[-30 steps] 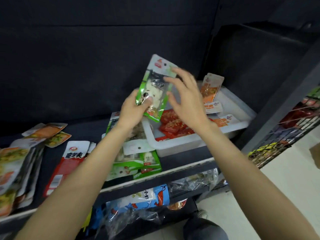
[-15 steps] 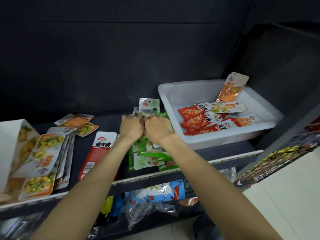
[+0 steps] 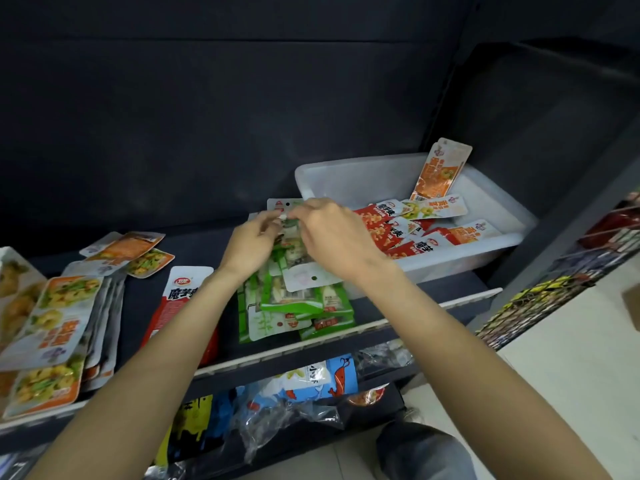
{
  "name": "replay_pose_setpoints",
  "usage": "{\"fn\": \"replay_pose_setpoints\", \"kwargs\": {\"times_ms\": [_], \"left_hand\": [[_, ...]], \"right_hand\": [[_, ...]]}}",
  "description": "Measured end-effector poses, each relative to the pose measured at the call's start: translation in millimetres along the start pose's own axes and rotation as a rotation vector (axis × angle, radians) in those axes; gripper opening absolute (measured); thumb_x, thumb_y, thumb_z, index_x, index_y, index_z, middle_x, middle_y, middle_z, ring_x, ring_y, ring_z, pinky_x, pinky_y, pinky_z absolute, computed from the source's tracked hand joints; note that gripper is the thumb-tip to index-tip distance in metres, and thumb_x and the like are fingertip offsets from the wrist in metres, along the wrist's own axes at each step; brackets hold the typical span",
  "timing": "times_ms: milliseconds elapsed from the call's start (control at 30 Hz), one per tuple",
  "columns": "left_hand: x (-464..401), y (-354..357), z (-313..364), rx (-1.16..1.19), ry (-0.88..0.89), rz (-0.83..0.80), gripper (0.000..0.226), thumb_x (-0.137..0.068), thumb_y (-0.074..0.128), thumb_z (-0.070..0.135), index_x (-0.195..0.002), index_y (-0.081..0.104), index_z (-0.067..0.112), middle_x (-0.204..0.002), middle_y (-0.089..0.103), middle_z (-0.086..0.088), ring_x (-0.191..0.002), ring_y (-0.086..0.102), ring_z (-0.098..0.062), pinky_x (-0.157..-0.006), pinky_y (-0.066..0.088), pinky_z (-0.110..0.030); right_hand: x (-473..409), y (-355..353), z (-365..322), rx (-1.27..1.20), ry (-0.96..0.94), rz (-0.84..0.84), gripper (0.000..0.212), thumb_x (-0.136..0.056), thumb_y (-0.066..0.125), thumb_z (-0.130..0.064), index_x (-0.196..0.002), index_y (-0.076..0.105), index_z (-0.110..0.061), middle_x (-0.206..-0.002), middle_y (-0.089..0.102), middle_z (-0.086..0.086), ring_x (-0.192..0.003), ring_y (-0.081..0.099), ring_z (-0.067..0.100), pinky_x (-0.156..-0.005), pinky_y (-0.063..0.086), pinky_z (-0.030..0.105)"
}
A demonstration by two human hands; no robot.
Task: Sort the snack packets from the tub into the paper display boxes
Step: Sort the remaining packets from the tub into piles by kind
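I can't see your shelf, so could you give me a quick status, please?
Both hands, left hand and right hand, pinching green packet over green stack. Tub part full. Nothing blocking.

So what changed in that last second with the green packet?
The green packet came down from in front of the tub onto the green pile. The left hand and right hand now pinch at it there. Tub packets unchanged.

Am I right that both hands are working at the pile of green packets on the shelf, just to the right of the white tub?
Not quite: the head view shows the green packets lying left of the white tub, not right. Both the left hand and right hand are indeed working at that pile on the shelf.
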State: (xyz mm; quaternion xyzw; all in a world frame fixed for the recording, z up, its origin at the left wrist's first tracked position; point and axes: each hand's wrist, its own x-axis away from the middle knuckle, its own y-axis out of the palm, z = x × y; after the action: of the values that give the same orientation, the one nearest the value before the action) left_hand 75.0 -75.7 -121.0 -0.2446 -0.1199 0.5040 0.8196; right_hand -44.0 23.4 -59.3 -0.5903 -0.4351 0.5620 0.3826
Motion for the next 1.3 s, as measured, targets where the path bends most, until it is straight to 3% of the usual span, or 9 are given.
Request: {"fn": "replay_pose_setpoints", "kwargs": {"times_ms": [167,333,400,533,633,733,867,1000,1300], "left_hand": [[1,3,32,0.039,0.211,0.104,0.024,-0.098,0.047,0.022,-0.113,0.065,0.026,-0.115,0.064,0.007,-0.105,0.057,-0.006,-0.085,0.041,-0.017],[-11,33,93,0.074,0.552,-0.075,0.027,-0.095,0.049,0.008,-0.111,0.063,0.024,-0.106,0.067,0.011,-0.101,0.058,0.002,-0.088,0.040,-0.011],[-23,55,112,0.096,0.636,-0.183,0.027,-0.095,0.049,0.008,-0.113,0.061,0.025,-0.102,0.069,0.012,-0.101,0.060,0.000,-0.090,0.042,-0.015],[-62,107,129,-0.135,0.575,-0.342,0.028,-0.092,0.057,0.020,-0.119,0.059,0.026,-0.101,0.069,0.013,-0.098,0.061,-0.002,-0.090,0.046,-0.023],[-88,134,126,-0.529,0.483,-0.469,0.048,-0.085,0.065,0.036,-0.130,0.052,0.026,-0.121,0.064,0.004,-0.111,0.059,-0.016,-0.093,0.047,-0.032],[-101,145,115,-0.881,0.446,-0.499,0.071,-0.076,0.067,0.057,-0.135,0.045,0.025,-0.132,0.056,-0.002,-0.116,0.054,-0.024,-0.094,0.046,-0.036],[-116,148,96,-1.099,0.386,-0.547,0.090,-0.070,0.064,0.069,-0.139,0.039,0.017,-0.143,0.041,-0.007,-0.126,0.044,-0.028,-0.102,0.040,-0.039],[-135,152,88,-1.027,0.275,-0.554,0.081,-0.080,0.055,0.066,-0.141,0.037,0.016,-0.141,0.045,-0.010,-0.124,0.047,-0.029,-0.101,0.041,-0.037],[-144,155,87,-0.977,0.268,-0.450,0.080,-0.071,0.072,0.056,-0.131,0.046,0.010,-0.129,0.054,-0.013,-0.118,0.051,-0.029,-0.098,0.043,-0.034]], "right_hand": [[26,-24,72,-0.120,0.118,0.050,0.025,-0.091,0.053,-0.017,-0.110,0.067,-0.022,-0.111,0.069,0.001,-0.100,0.063,0.027,-0.081,0.052,0.040],[32,-31,161,-0.164,0.279,-0.144,0.022,-0.090,0.061,-0.016,-0.111,0.068,-0.017,-0.108,0.071,0.001,-0.101,0.064,0.017,-0.086,0.046,0.024],[30,-30,192,-0.030,0.329,-0.235,0.026,-0.088,0.064,-0.020,-0.114,0.066,-0.019,-0.113,0.068,0.000,-0.105,0.062,0.019,-0.087,0.048,0.029],[26,-25,229,-0.069,0.385,-0.474,0.049,-0.082,0.071,-0.037,-0.127,0.056,-0.023,-0.129,0.058,-0.001,-0.116,0.053,0.018,-0.097,0.042,0.030],[25,-16,237,-0.348,0.406,-0.724,0.082,-0.073,0.074,-0.050,-0.143,0.035,-0.031,-0.144,0.043,-0.005,-0.129,0.042,0.016,-0.109,0.033,0.031],[18,1,240,-0.231,0.373,-0.850,0.095,-0.070,0.075,-0.054,-0.147,0.024,-0.031,-0.150,0.034,-0.005,-0.135,0.035,0.018,-0.113,0.029,0.034],[-2,11,239,-0.160,0.357,-0.820,0.088,-0.073,0.077,-0.044,-0.145,0.031,-0.026,-0.147,0.039,0.000,-0.131,0.040,0.022,-0.108,0.034,0.036],[-24,22,233,-0.054,0.313,-0.597,0.065,-0.081,0.071,-0.038,-0.137,0.042,-0.023,-0.135,0.047,0.006,-0.121,0.046,0.025,-0.093,0.038,0.032],[-40,43,233,-0.113,0.363,-0.584,0.056,-0.089,0.061,-0.039,-0.138,0.044,-0.018,-0.137,0.051,0.005,-0.121,0.050,0.024,-0.098,0.041,0.033]]}}
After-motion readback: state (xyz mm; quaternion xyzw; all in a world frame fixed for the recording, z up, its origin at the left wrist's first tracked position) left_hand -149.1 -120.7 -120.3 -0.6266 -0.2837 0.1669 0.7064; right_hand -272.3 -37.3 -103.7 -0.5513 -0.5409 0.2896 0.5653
